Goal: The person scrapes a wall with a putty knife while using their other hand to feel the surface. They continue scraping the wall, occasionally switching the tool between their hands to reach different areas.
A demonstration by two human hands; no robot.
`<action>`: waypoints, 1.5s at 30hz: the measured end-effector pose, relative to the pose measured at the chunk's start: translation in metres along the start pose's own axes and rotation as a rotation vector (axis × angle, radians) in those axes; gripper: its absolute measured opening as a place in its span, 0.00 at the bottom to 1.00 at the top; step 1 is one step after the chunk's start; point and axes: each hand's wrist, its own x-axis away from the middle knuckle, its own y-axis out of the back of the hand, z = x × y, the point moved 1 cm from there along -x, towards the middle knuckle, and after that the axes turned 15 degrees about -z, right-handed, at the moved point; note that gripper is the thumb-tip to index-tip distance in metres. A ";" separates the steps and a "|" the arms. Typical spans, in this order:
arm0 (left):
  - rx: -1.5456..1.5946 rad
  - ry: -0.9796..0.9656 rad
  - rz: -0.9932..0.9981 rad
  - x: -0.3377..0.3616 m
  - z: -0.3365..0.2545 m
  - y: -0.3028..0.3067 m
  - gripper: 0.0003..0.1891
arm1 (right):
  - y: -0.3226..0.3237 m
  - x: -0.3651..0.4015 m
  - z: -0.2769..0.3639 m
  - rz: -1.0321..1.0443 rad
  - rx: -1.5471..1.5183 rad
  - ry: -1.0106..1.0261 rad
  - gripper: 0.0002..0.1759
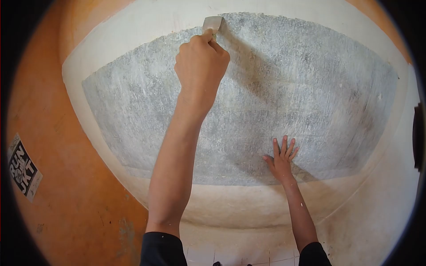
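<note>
My left hand (pixel 200 62) is raised to the upper edge of a grey rough patch (pixel 239 102) on the wall. Its fingers are wrapped around a putty knife (pixel 212 24), a scraper with a wide metal blade; most of the handle is hidden in the grip. The blade rests at the border between the grey patch and the white band (pixel 146 26) above it. Lower down on the right, my right hand (pixel 281 166) lies with fingers spread against the grey surface, holding nothing.
An orange painted wall (pixel 80 177) borders the white band on the left and carries a black-and-white sticker (pixel 24 168). A dark object (pixel 418 137) sits at the far right edge. Pale floor tiles (pixel 230 257) show at the bottom.
</note>
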 end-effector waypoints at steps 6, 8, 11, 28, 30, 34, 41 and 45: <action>-0.011 0.021 0.000 0.003 -0.006 -0.003 0.17 | -0.002 0.004 -0.002 -0.016 0.008 0.006 0.43; -0.023 0.011 0.010 0.008 -0.007 0.000 0.17 | -0.004 0.008 0.001 -0.013 0.005 -0.001 0.43; 0.018 0.013 0.030 0.000 -0.017 -0.001 0.17 | -0.002 0.005 0.000 -0.008 0.002 -0.010 0.43; 0.014 0.059 0.016 0.009 0.003 0.005 0.17 | -0.009 0.009 -0.002 -0.061 0.022 0.011 0.42; -0.023 0.054 0.035 0.010 0.002 0.012 0.17 | -0.010 0.011 0.000 -0.052 0.023 -0.002 0.42; -0.039 0.038 0.042 0.009 0.004 0.013 0.17 | -0.007 0.009 0.000 -0.019 0.016 -0.017 0.42; -0.050 0.101 0.048 0.005 0.005 0.019 0.16 | -0.009 0.009 -0.003 -0.026 0.031 -0.009 0.42; -0.031 0.066 -0.014 0.008 0.012 0.016 0.16 | -0.008 0.009 0.002 -0.028 0.043 -0.007 0.43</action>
